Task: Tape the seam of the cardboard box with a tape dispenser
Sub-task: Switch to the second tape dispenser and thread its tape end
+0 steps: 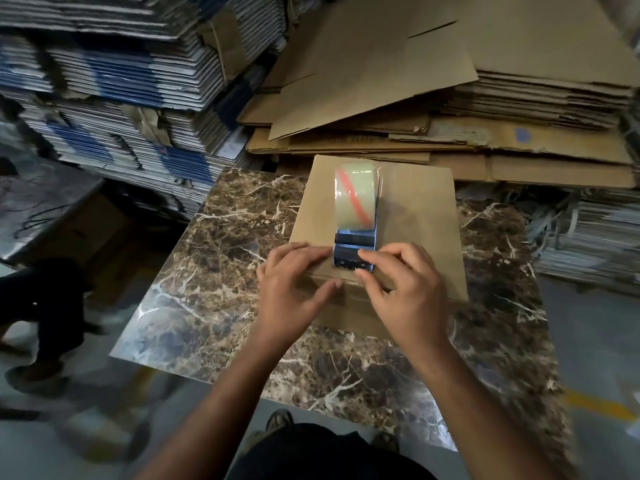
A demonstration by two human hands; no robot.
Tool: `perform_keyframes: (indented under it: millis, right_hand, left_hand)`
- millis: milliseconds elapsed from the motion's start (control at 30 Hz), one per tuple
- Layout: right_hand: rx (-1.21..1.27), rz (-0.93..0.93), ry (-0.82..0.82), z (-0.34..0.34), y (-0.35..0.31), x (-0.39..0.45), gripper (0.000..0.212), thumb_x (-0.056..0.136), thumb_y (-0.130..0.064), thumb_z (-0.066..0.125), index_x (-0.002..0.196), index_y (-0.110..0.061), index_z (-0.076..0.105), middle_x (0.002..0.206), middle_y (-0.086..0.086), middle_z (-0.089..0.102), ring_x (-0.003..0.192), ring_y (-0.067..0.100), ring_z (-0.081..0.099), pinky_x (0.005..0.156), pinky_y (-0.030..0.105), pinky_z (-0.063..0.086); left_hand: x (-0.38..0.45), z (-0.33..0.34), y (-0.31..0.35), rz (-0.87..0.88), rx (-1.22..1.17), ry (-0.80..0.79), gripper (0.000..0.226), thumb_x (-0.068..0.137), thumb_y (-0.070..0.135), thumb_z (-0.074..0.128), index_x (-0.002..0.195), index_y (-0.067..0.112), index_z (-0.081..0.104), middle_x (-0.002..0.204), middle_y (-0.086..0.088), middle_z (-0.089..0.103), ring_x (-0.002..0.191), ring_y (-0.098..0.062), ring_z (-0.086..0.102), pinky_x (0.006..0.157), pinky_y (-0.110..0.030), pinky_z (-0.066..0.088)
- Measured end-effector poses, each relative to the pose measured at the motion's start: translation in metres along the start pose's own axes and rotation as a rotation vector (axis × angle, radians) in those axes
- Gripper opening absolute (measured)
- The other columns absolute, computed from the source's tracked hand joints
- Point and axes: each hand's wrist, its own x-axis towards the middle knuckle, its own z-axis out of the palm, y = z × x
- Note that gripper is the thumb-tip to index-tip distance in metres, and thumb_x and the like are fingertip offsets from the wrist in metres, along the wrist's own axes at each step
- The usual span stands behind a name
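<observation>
A closed brown cardboard box [419,216] lies on a marble-patterned table [221,271]. A blue tape dispenser [355,244] with a clear tape roll marked by a red stripe rests on the box top, along its middle. My left hand [294,289] lies flat on the box's near edge, fingers spread, just left of the dispenser's front end. My right hand [398,285] is on the near edge to the right, its fingertips touching the dispenser's front end. Whether tape is pinched between the fingers is unclear.
Stacks of flattened cardboard [450,98] rise behind the table, with blue-and-white printed stacks [121,98] at the left. Another person's legs [38,306] stand at the left on the floor. My own feet show below the table's near edge.
</observation>
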Motion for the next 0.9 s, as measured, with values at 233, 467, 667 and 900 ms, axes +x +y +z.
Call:
perform_keyframes:
  millis: [233, 467, 667, 900]
  right_hand:
    - [0.016, 0.007, 0.045, 0.002, 0.000, 0.007, 0.009, 0.086, -0.014, 0.080, 0.094, -0.014, 0.082, 0.089, 0.001, 0.069, 0.081, 0.017, 0.065, 0.068, 0.027, 0.054]
    - [-0.045, -0.108, 0.073, 0.002, -0.004, 0.015, 0.004, 0.088, -0.004, 0.075, 0.090, -0.004, 0.078, 0.102, 0.012, 0.069, 0.093, 0.025, 0.066, 0.085, 0.028, 0.055]
    - [-0.023, -0.162, 0.096, 0.007, -0.004, 0.010, 0.014, 0.098, -0.006, 0.063, 0.092, 0.001, 0.075, 0.112, 0.014, 0.074, 0.101, 0.027, 0.070, 0.103, 0.019, 0.045]
    - [0.084, -0.130, 0.076, 0.004, 0.001, 0.007, 0.007, 0.088, 0.005, 0.072, 0.090, -0.001, 0.076, 0.123, 0.015, 0.070, 0.111, 0.016, 0.068, 0.101, 0.020, 0.053]
  left_hand:
    - [0.014, 0.000, 0.002, 0.059, -0.058, 0.037, 0.038, 0.081, 0.044, 0.077, 0.117, 0.035, 0.070, 0.108, 0.023, 0.066, 0.109, -0.013, 0.056, 0.090, -0.057, 0.047]
    - [0.033, -0.006, -0.001, 0.201, -0.098, 0.055, 0.040, 0.076, 0.027, 0.087, 0.114, 0.022, 0.077, 0.108, 0.006, 0.069, 0.101, -0.015, 0.062, 0.084, -0.036, 0.055]
    - [0.034, -0.004, -0.001, 0.274, -0.151, 0.001, 0.035, 0.075, 0.017, 0.088, 0.108, 0.011, 0.079, 0.113, -0.003, 0.072, 0.106, -0.014, 0.067, 0.093, -0.030, 0.057]
    - [0.034, -0.002, -0.004, 0.264, -0.159, 0.000, 0.039, 0.075, 0.023, 0.089, 0.111, 0.013, 0.078, 0.112, -0.002, 0.070, 0.104, -0.015, 0.068, 0.088, -0.035, 0.059]
